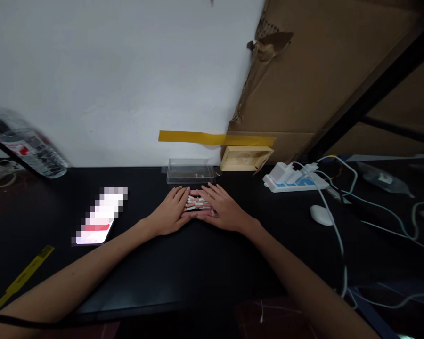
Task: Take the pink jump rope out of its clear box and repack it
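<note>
Between my two hands lies a cluster of small white and pinkish stick-like pieces (198,203) on the black tabletop; their exact kind cannot be made out. My left hand (171,210) rests palm down at the left end of the cluster, fingers stretched and thumb toward the front. At the right end my right hand (224,207) mirrors it, its fingers outstretched and a little apart. Thumbs and forefingers frame the pieces, and the fingers partly cover the ends. Just behind stands a clear plastic tray (191,175), close to the wall.
A phone with a lit, blurred screen (101,216) lies left of my hands. Further left leans a plastic bottle (38,153). A shallow tan box (245,159) is at the back. On the right are a power strip (293,181), a white mouse (321,215) and loose cables (334,226).
</note>
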`<move>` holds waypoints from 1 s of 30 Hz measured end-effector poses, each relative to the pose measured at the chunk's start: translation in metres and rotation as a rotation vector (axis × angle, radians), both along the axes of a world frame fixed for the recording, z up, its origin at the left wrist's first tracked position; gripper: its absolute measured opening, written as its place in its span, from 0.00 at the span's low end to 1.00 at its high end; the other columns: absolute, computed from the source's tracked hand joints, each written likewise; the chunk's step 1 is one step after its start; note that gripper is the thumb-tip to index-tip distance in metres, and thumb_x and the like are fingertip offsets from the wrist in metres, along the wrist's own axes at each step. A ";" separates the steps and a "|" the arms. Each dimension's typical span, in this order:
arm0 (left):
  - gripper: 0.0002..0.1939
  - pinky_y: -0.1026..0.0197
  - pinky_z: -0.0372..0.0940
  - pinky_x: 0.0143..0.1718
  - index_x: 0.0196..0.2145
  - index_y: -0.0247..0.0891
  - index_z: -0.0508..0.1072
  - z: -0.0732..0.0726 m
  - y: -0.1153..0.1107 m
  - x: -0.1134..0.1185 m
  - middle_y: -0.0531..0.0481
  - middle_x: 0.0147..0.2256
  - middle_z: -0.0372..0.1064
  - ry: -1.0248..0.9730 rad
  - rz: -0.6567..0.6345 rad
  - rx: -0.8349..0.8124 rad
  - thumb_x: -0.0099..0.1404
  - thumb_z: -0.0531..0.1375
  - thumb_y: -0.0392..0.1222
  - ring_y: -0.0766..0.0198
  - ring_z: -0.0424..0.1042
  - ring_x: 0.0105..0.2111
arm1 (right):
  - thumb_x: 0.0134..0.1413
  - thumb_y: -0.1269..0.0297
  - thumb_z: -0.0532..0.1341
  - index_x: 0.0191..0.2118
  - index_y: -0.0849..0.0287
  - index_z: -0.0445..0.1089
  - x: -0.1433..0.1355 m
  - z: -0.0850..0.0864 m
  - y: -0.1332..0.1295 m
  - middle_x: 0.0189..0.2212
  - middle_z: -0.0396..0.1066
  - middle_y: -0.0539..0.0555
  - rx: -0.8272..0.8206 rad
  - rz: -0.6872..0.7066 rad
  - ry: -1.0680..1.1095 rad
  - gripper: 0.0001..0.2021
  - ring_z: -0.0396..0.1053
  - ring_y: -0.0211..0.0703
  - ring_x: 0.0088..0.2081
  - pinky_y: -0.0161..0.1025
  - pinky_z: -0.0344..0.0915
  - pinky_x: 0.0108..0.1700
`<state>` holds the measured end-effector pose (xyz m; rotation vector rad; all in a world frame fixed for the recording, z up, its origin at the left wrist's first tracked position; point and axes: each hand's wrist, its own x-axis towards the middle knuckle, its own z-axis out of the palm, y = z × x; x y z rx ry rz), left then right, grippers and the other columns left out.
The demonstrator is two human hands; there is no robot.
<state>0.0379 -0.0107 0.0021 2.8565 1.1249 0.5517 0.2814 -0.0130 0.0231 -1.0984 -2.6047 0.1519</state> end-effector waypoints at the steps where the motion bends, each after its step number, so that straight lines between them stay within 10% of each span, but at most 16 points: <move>1: 0.35 0.40 0.49 0.66 0.68 0.26 0.50 0.000 0.000 0.000 0.30 0.64 0.55 -0.005 0.003 -0.007 0.74 0.48 0.55 0.41 0.52 0.66 | 0.60 0.40 0.58 0.69 0.54 0.55 0.001 0.000 0.001 0.68 0.57 0.62 -0.007 0.017 0.000 0.38 0.49 0.61 0.70 0.64 0.47 0.68; 13: 0.32 0.35 0.41 0.67 0.69 0.33 0.50 0.003 -0.002 0.003 0.33 0.70 0.43 -0.045 0.058 -0.009 0.75 0.45 0.55 0.43 0.32 0.71 | 0.58 0.45 0.63 0.66 0.50 0.62 0.030 0.007 0.009 0.65 0.63 0.60 -0.028 0.039 0.002 0.33 0.59 0.60 0.65 0.62 0.55 0.65; 21: 0.33 0.36 0.41 0.67 0.68 0.33 0.52 0.009 0.001 0.003 0.33 0.70 0.41 -0.080 0.113 -0.029 0.75 0.45 0.58 0.43 0.33 0.71 | 0.52 0.53 0.69 0.67 0.50 0.60 0.054 0.020 0.012 0.63 0.64 0.61 -0.114 -0.036 -0.020 0.38 0.60 0.63 0.64 0.61 0.57 0.64; 30: 0.32 0.37 0.42 0.67 0.68 0.37 0.52 0.013 0.018 0.010 0.37 0.71 0.40 -0.087 0.157 -0.013 0.76 0.42 0.60 0.45 0.35 0.71 | 0.56 0.41 0.62 0.70 0.53 0.52 0.039 0.003 0.013 0.64 0.62 0.63 -0.014 0.004 -0.017 0.41 0.58 0.61 0.66 0.64 0.51 0.66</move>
